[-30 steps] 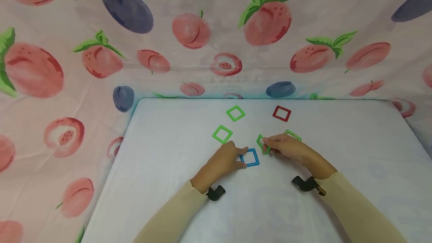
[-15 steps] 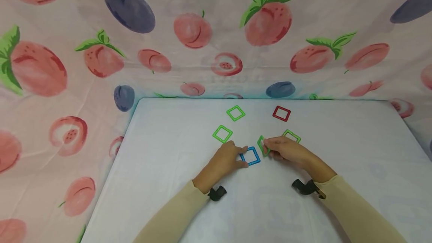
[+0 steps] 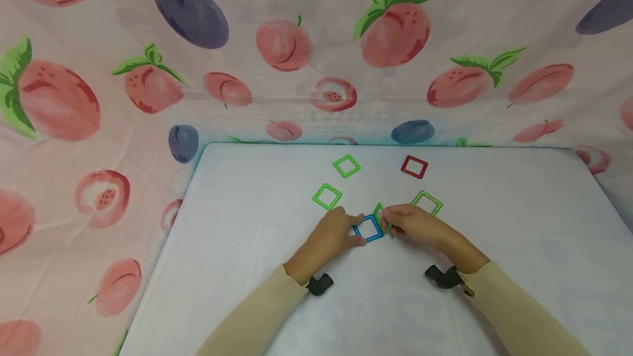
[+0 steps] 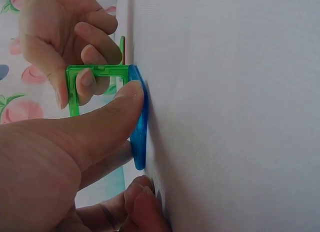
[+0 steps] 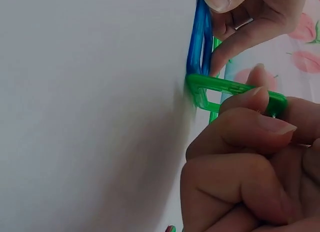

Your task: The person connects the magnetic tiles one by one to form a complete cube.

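Note:
Thumb and fingers of my left hand [image 3: 332, 232] grip a blue square frame tile [image 4: 141, 147] by its left side, low at the white table. My right hand [image 3: 417, 223] pinches a green square frame tile [image 5: 220, 84] between thumb and fingers. This green tile stands on edge at the blue one's right side; in both wrist views their edges meet at a corner, roughly at right angles. In the head view, fingers cover part of each tile.
Two green frame tiles [image 3: 333, 189] lie flat beyond my left hand. A red frame tile [image 3: 417, 159] lies farther back on the right, and another green tile [image 3: 432, 197] sits just behind my right hand. Fruit-printed cloth [image 3: 227, 90] rises behind the white table [image 3: 247, 196].
My right hand has moved left and slightly nearer with the green tile, closing the gap to the blue tile. The blue tile has turned slightly in my left hand, which stays almost in place.

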`<state>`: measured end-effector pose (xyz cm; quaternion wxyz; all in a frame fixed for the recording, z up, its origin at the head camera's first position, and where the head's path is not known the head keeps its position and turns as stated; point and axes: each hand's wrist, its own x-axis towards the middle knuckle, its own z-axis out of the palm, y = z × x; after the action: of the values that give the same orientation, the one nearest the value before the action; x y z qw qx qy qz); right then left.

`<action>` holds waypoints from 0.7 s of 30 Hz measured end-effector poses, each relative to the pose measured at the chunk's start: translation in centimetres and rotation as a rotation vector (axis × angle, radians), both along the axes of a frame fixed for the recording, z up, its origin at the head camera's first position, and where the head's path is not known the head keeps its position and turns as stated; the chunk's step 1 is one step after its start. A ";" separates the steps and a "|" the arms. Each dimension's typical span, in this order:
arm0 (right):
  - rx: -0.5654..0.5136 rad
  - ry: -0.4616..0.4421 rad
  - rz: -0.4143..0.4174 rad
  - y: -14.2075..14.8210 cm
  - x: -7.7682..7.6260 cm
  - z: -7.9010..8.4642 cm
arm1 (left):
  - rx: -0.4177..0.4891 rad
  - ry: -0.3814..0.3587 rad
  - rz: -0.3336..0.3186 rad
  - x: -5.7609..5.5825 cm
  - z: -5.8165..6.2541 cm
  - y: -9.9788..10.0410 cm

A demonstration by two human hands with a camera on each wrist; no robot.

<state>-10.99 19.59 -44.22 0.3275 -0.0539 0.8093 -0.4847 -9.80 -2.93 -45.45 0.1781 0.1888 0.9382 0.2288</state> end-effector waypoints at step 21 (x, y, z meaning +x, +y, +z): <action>0.093 0.111 0.037 -0.3 0.3 0.1 | -0.001 0.002 0.007 0.0 -0.1 0.1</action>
<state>-10.67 19.32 -44.10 0.2933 -0.0802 0.8466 -0.4368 -9.83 -2.86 -45.51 0.1763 0.1856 0.9393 0.2287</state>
